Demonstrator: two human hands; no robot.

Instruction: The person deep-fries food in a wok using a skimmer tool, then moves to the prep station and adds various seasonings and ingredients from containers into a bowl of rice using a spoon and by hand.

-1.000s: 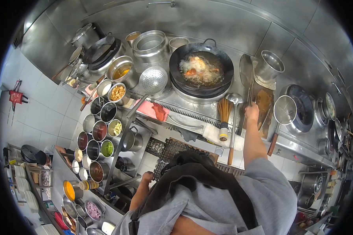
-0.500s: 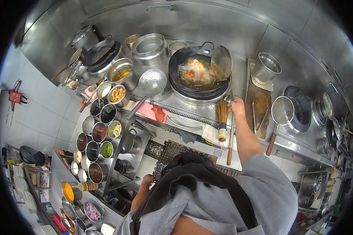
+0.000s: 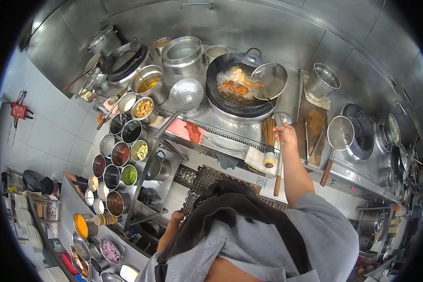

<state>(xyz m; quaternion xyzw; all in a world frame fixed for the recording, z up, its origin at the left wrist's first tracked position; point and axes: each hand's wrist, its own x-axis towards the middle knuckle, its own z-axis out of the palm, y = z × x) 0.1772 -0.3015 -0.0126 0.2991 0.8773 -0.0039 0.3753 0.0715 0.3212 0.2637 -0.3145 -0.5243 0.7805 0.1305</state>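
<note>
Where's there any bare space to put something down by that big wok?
A narrow strip of bare steel lies between the wok and the stained board. It's crowded by the right hand, beside the brush, and at left, where small pots stand packed together.

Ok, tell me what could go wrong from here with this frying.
Oil could splash: it bubbles around the food in the wok, and the strainer hangs over the right side, so a quick dip might send drops toward the right hand.

The bamboo brush and the ladle lie close by that hand; pulling the strainer back could knock either.

The food looks browned in places, so it might overcook if left.
</note>
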